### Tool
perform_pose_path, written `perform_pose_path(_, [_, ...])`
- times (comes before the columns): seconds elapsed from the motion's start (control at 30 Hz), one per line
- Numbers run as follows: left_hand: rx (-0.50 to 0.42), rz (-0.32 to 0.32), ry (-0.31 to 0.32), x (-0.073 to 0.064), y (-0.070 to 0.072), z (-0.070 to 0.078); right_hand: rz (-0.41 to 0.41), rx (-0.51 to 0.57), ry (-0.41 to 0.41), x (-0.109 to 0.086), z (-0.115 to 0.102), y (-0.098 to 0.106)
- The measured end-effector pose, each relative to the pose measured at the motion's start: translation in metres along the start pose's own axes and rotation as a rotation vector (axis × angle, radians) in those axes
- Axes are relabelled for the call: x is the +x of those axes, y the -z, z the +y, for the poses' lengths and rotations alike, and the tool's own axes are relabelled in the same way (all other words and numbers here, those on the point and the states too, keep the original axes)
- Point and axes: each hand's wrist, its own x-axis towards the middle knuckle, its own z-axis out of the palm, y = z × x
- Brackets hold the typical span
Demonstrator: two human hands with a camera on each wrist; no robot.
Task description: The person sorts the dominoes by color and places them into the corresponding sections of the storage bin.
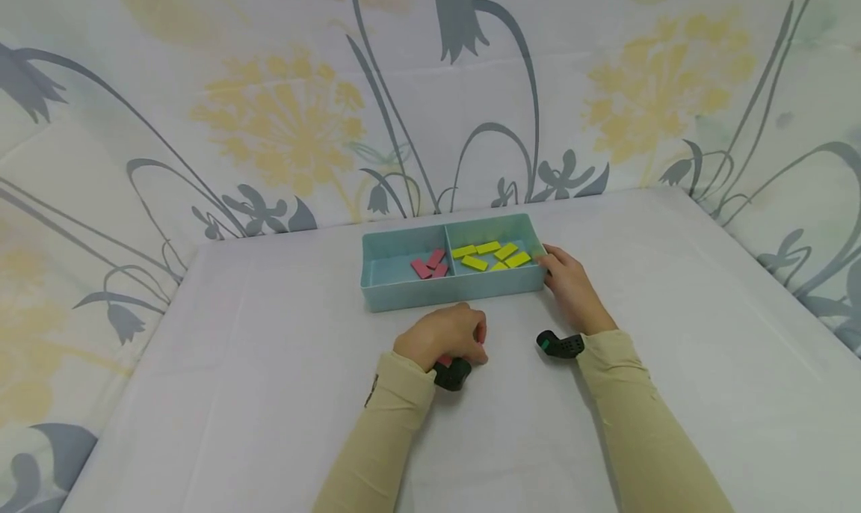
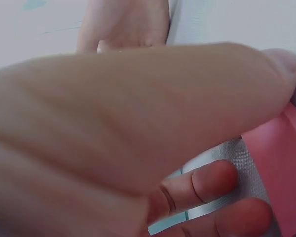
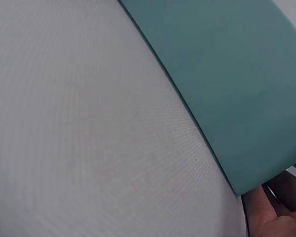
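Note:
A light blue two-part tray (image 1: 417,298) stands on the table, holding several pink tiles (image 1: 421,268) in its left compartment and several yellow tiles (image 1: 474,262) in its right one. In front of it, my left hand (image 1: 447,332) is low over the cloth, with a pink tile (image 2: 278,170) between thumb and curled fingers; the hand covers most of it. Another bit of pink (image 1: 445,360) shows beside that wrist. My right hand (image 1: 574,289) grips the tray's right end, fingers at the rim. In the right wrist view, the fingers (image 3: 261,210) lie at the tray's lower corner.
A white cloth (image 1: 282,393) covers the table, and a flower-patterned curtain (image 1: 417,87) rises behind it and at both sides. A black wrist device (image 1: 560,345) sits at the right wrist, and a similar one (image 1: 453,375) at the left.

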Motion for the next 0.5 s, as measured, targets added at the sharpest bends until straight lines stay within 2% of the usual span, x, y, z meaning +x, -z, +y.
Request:
perform_pose_path(0.17, [-0.012,0.005,-0.007,0.0008,0.0004,0.0007,0.001,0.008,0.001,-0.0005,0.0016,0.0012])
perform_pose_path(0.5, [-0.099,0.048,0.055,-0.0044,0.0044,-0.0060,-0.023,0.019,0.011,-0.0005,-0.0008,-0.0004])
